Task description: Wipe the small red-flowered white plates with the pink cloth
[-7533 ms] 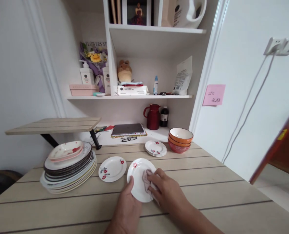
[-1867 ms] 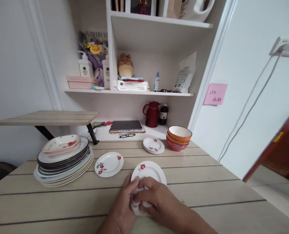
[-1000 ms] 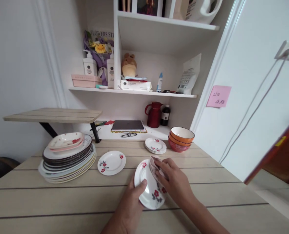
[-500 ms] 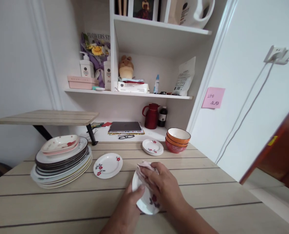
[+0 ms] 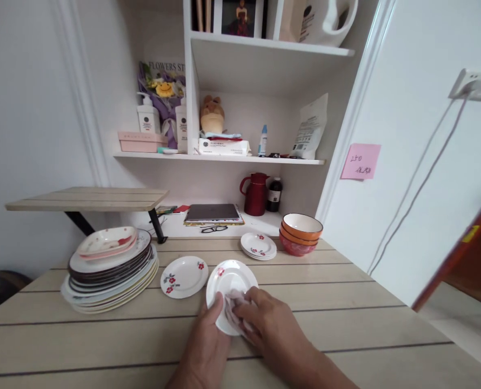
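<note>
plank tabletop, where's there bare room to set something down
Bare tabletop: right of the right hand, in front of the bowl stack; left of the left hand, in front of the tall plate stack. Crowded: between the held plate and the single flowered plate.

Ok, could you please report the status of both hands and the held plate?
Left hand gripping flowered plate by its rim. Right hand holding crumpled cloth against its face. Second plate close by, leftward.

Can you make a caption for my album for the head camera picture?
Left hand holds a flowered white plate while the right hand holds a crumpled cloth against it, stacked bowls beyond.
</note>
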Demonstrator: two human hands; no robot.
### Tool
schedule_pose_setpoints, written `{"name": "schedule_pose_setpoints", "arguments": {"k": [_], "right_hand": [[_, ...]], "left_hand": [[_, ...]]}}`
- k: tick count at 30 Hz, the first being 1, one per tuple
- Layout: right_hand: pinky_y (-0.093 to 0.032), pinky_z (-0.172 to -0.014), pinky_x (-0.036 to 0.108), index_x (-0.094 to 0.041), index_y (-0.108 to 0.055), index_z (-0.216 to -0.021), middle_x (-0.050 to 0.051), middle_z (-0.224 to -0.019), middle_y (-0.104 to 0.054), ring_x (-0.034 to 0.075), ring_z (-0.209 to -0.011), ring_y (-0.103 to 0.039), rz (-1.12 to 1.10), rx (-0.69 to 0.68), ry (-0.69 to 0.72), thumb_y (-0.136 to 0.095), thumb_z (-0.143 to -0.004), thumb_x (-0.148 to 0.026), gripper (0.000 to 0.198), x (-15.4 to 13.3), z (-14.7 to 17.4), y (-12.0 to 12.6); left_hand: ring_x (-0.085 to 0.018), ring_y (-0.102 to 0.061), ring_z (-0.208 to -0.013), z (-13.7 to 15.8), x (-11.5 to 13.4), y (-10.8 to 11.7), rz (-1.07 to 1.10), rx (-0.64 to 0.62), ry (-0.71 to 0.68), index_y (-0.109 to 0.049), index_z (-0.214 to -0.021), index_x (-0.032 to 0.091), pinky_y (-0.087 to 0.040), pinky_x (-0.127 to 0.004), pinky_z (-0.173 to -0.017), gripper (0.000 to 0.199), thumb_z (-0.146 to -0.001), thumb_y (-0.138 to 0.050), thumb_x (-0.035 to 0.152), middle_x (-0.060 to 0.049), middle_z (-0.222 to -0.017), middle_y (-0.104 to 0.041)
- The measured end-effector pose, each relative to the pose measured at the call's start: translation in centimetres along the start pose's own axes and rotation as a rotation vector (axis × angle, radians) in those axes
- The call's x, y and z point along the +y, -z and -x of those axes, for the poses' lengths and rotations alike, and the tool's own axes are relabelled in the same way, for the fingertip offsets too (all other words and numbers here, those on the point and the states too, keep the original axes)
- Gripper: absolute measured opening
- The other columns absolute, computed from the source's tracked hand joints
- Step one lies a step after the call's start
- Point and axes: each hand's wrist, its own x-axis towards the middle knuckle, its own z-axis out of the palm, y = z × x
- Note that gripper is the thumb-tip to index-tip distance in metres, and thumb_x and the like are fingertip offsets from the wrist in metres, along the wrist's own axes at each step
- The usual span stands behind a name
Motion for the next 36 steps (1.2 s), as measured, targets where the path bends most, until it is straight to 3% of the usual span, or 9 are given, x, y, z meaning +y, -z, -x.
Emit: {"name": "schedule_pose_setpoints", "arguments": {"k": [6, 9, 12, 16, 20, 25, 28, 31, 36], "right_hand": [[-0.045, -0.072, 0.025, -0.035, -0.058, -0.126, 0.005, -0.109, -0.061, 0.018, -0.09, -0.063, 0.03, 0.117, -0.169, -0.054, -0.091, -0.025, 0.037, 1.4, -0.4, 0.5], [-0.043, -0.066, 0.025, -0.034, -0.059, -0.125, 0.005, -0.103, -0.062, 0.019, -0.085, -0.064, 0.088, 0.076, -0.24, -0.054, -0.09, -0.026, 0.036, 2.0, -0.5, 0.6], [-0.041, -0.064, 0.025, -0.028, -0.066, -0.11, 0.006, -0.097, -0.064, 0.019, -0.083, -0.064, 0.107, -0.019, -0.207, -0.052, -0.091, -0.029, 0.023, 1.1, -0.3, 0.3], [-0.042, -0.067, 0.025, -0.027, -0.065, -0.099, 0.003, -0.098, -0.064, 0.017, -0.081, -0.063, 0.015, -0.044, -0.104, -0.054, -0.09, -0.026, 0.014, -0.8, 0.0, -0.1], [-0.043, -0.072, 0.026, -0.03, -0.061, -0.114, 0.003, -0.106, -0.063, 0.018, -0.087, -0.064, -0.066, 0.013, -0.105, -0.055, -0.089, -0.025, 0.026, -0.9, -0.1, 0.1], [-0.041, -0.067, 0.026, -0.033, -0.052, -0.131, 0.004, -0.105, -0.061, 0.018, -0.084, -0.064, 0.003, 0.097, -0.242, -0.05, -0.093, -0.027, 0.04, 1.2, -0.5, 0.7], [-0.038, -0.063, 0.025, -0.029, -0.061, -0.117, 0.004, -0.1, -0.062, 0.017, -0.079, -0.064, 0.024, 0.073, -0.284, -0.05, -0.092, -0.029, 0.028, 1.6, -0.4, 0.6], [-0.036, -0.063, 0.025, -0.026, -0.065, -0.102, 0.003, -0.097, -0.064, 0.017, -0.079, -0.064, -0.022, 0.019, -0.23, -0.053, -0.089, -0.03, 0.017, 0.7, -0.2, 0.3], [-0.038, -0.066, 0.026, -0.026, -0.063, -0.1, 0.002, -0.094, -0.067, 0.018, -0.079, -0.065, -0.098, 0.01, -0.194, -0.05, -0.093, -0.036, 0.018, -0.6, -0.1, 0.3]], "left_hand": [[-0.027, -0.066, -0.104, 0.4, -0.6, -0.6, -0.021, -0.038, 0.113, -0.059, -0.13, 0.016, -0.046, -0.042, -0.098, 0.049, -0.083, -0.067, 0.025, -0.013, -0.11, -0.073], [-0.026, -0.066, -0.105, 0.5, -0.3, -0.9, 0.022, -0.007, 0.067, -0.055, -0.135, 0.018, -0.045, -0.042, -0.099, 0.052, -0.085, -0.065, 0.026, -0.012, -0.113, -0.072], [-0.026, -0.066, -0.106, 0.5, 0.4, -0.8, 0.052, 0.024, 0.002, -0.055, -0.135, 0.019, -0.045, -0.043, -0.1, 0.051, -0.086, -0.063, 0.029, -0.012, -0.113, -0.072], [-0.027, -0.066, -0.105, 0.2, 0.4, 0.0, 0.028, -0.002, 0.063, -0.062, -0.125, 0.013, -0.047, -0.041, -0.098, 0.043, -0.085, -0.064, 0.03, -0.013, -0.108, -0.073], [-0.027, -0.066, -0.105, -0.3, -1.0, 0.8, -0.026, -0.081, 0.137, -0.067, -0.117, 0.012, -0.047, -0.039, -0.098, 0.037, -0.084, -0.066, 0.029, -0.014, -0.106, -0.073], [-0.026, -0.065, -0.109, -0.2, -1.4, 0.9, -0.018, -0.12, 0.18, -0.061, -0.129, 0.018, -0.047, -0.04, -0.099, 0.044, -0.086, -0.064, 0.028, -0.011, -0.107, -0.074], [-0.027, -0.065, -0.11, 0.2, -0.6, 0.3, 0.055, -0.099, 0.246, -0.06, -0.129, 0.015, -0.045, -0.041, -0.101, 0.045, -0.088, -0.06, 0.033, -0.012, -0.11, -0.073], [-0.026, -0.066, -0.107, 0.4, 0.1, -0.3, 0.078, -0.065, 0.259, -0.062, -0.127, 0.013, -0.045, -0.04, -0.101, 0.044, -0.09, -0.057, 0.037, -0.013, -0.109, -0.073], [-0.026, -0.067, -0.103, 0.7, -0.3, -0.6, -0.049, -0.056, 0.228, -0.066, -0.118, 0.009, -0.046, -0.039, -0.097, 0.04, -0.088, -0.06, 0.035, -0.014, -0.101, -0.074]]}}
